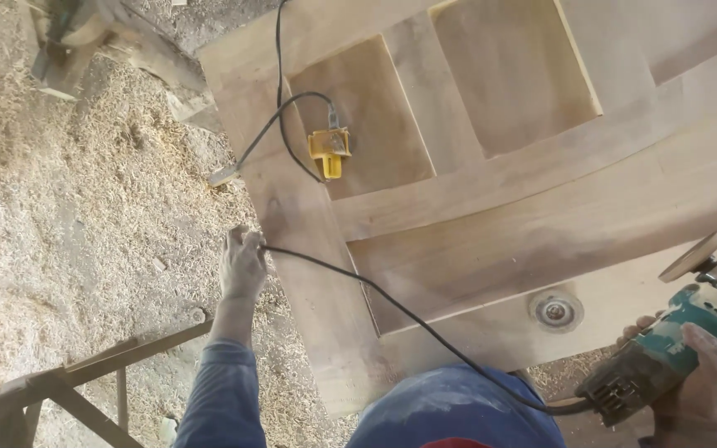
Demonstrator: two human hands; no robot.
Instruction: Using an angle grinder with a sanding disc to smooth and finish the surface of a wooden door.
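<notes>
Two hands busy at the wooden panelled door [491, 216]: left hand [242, 265] pinching the black power cord [392, 311] at the door's left edge, right hand [699, 382] clamped round the teal angle grinder [674, 348] off its lower right corner. Surface pale and dusty, sanding seemingly well along; loose sanding disc [555, 309] lying near the door's lower edge.

Your grinder [674, 353] is teal with a dark grey rear, and its cord [392, 307] is black. The plug block [329, 152] on the door [491, 224] is bright yellow. The door itself is pale tan, with browner sunken panels. Your sleeve [221, 398] is dusty blue. The shavings [68, 191] are straw-coloured.
</notes>
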